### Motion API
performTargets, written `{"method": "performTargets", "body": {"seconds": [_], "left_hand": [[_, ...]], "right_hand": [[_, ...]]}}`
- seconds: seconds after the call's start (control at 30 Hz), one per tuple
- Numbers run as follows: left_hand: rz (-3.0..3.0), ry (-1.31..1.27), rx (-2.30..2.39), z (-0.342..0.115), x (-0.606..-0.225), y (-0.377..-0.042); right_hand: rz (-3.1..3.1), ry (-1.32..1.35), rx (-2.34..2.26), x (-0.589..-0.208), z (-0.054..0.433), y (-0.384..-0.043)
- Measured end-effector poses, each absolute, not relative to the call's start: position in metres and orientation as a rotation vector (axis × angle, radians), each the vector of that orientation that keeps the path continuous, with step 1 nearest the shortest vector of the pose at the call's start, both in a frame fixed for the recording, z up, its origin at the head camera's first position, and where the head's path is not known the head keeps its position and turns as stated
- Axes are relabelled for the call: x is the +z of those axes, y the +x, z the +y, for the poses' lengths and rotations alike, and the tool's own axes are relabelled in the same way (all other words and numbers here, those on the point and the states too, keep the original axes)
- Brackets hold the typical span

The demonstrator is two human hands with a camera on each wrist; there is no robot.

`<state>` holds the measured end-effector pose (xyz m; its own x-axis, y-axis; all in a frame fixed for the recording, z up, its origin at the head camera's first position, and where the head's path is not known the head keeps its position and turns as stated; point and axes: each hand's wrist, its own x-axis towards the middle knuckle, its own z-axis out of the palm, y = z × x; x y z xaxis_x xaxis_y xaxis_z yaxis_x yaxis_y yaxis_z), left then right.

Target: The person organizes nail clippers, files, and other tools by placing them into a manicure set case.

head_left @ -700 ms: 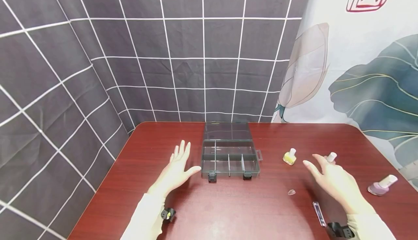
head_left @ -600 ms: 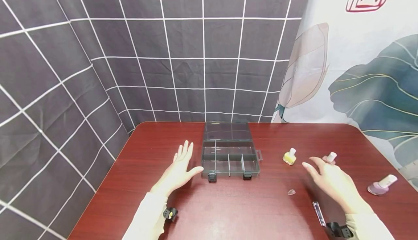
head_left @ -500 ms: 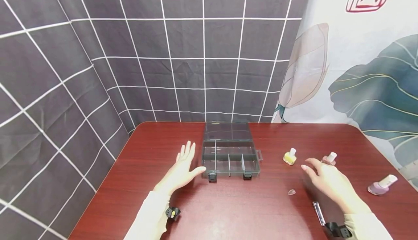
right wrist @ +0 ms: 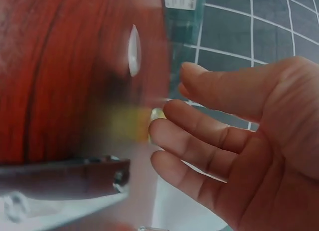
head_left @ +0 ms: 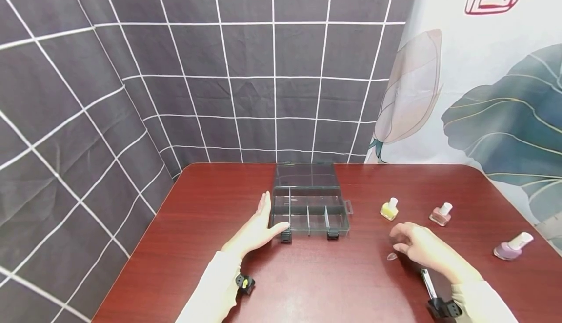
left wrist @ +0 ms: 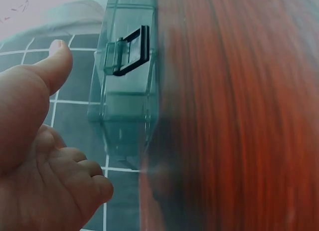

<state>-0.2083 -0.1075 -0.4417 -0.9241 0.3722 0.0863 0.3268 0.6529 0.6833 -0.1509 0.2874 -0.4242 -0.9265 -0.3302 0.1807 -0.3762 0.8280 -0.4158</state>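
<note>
My left hand [head_left: 254, 231] stands at the left side of a dark, see-through compartment box [head_left: 312, 231], fingers straight. Its thumb overlaps the front left corner near a black latch [left wrist: 134, 50]; the lid [head_left: 307, 174] lies back behind the box. My right hand [head_left: 423, 249], fingers loosely bent and holding nothing, is above the table close to a small clear teardrop-shaped piece [head_left: 392, 256]. In the right wrist view, that clear piece [right wrist: 133, 51] shows beyond the fingertips. Below the right hand lies a nail clipper [head_left: 428, 284], partly covered by the wrist camera.
Nail polish bottles with white caps stand or lean on the red-brown table [head_left: 316, 284]: a yellow one [head_left: 389, 211], a brownish-pink one [head_left: 440, 215] and a lilac one [head_left: 509, 250] at the far right. A dark gridded curtain [head_left: 246, 93] hangs behind.
My left hand has moved right, up against the box's side, its thumb now over the front corner. My right hand has moved left and nearer, toward the clear piece, uncovering the pink bottle.
</note>
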Motion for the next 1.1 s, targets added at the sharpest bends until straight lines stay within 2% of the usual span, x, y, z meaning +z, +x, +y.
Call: {"method": "performTargets", "body": {"seconds": [0.37, 1.1], "left_hand": [[2.774, 0.570, 1.114, -0.100, -0.444, -0.208], [2.785, 0.577, 1.052, -0.098, -0.445, -0.213]], "right_hand": [[-2.974, 0.722, 0.749, -0.437, 0.284, -0.150], [-2.922, 0.594, 0.765, -0.439, 0.280, -0.148]]}}
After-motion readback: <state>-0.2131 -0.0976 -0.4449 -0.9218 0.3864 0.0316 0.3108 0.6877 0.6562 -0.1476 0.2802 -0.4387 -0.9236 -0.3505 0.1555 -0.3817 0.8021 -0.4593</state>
